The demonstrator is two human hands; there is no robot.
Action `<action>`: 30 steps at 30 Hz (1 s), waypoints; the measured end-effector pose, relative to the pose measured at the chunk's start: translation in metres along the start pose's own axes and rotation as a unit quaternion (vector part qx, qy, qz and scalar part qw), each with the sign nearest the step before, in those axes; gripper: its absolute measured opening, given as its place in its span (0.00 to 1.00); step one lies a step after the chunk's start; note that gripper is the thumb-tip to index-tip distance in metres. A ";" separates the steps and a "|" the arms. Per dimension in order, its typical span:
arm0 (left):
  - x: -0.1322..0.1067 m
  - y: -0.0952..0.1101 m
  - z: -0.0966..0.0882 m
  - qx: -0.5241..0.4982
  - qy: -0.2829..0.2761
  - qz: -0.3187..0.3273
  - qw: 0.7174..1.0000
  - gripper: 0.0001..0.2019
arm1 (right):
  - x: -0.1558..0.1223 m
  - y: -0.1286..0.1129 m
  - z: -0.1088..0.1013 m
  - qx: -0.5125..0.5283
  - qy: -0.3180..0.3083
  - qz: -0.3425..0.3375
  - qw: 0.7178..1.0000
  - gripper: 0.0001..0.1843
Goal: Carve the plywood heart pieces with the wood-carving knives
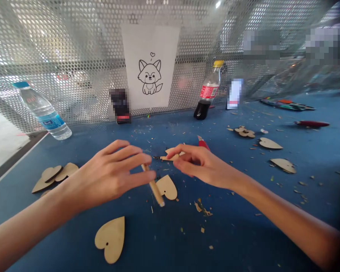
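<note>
My left hand point(121, 166) is closed on a tan pencil-like stick point(155, 190), whose pale lower end points down and is slightly blurred. Just below the stick lies a wooden heart point(169, 187) with a small dark hole. My right hand point(200, 162) pinches a thin wooden stick point(167, 158) with a dark end, between thumb and forefinger. Part of another pale wooden piece point(170, 151) shows behind those fingertips, mostly covered. Beyond the right hand rests a red cutter knife point(203, 143), its handle partly hidden. A larger wooden heart point(110, 240) lies near the front.
More wooden hearts point(68, 170) are piled at left, and others point(270, 144) lie right. A water bottle point(49, 113), a cola bottle point(209, 90) and a fox drawing point(150, 77) stand along the perforated metal screen point(87, 37). Shavings litter the blue table point(238, 241).
</note>
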State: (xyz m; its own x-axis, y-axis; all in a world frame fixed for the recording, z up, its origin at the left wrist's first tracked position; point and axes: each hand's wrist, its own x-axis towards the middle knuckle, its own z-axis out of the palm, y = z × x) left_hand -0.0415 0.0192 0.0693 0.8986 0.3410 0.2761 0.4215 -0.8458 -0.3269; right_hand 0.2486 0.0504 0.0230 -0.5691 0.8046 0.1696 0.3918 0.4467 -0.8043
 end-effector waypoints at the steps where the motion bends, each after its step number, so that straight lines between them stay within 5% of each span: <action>1: 0.010 0.001 -0.002 0.016 0.027 0.003 0.999 0.19 | 0.000 -0.003 0.003 0.063 -0.047 0.013 0.997 0.15; 5: 0.042 0.005 -0.001 0.033 0.086 -0.005 0.996 0.12 | 0.002 -0.012 0.016 0.201 -0.125 0.029 0.971 0.13; 8: 0.047 0.013 0.008 -0.020 0.141 -0.062 0.988 0.12 | 0.005 -0.014 0.022 0.246 -0.047 0.041 0.967 0.14; 11: 0.037 0.027 0.020 -0.109 0.179 -0.185 0.960 0.10 | 0.005 -0.011 0.020 0.242 0.015 0.049 0.969 0.12; 15: 0.026 0.047 0.039 -0.199 0.055 -0.275 0.939 0.07 | 0.003 -0.004 0.014 0.202 0.045 0.029 0.978 0.06; 19: 0.030 0.055 0.052 -0.196 -0.045 -0.298 0.933 0.20 | 0.002 0.001 0.012 0.168 0.045 -0.019 0.985 0.06; 30: 0.032 0.057 0.055 -0.236 -0.070 -0.264 0.933 0.12 | 0.002 0.001 0.019 0.201 0.015 0.024 0.979 0.04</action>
State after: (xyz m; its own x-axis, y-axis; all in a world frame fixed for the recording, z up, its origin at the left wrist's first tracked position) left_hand 0.0183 0.0046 0.0099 0.6024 0.7829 0.1554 0.7385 -0.6205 0.2637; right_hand 0.2339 0.0453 0.0122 -0.5340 0.8342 0.1375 0.0981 0.2227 -0.9699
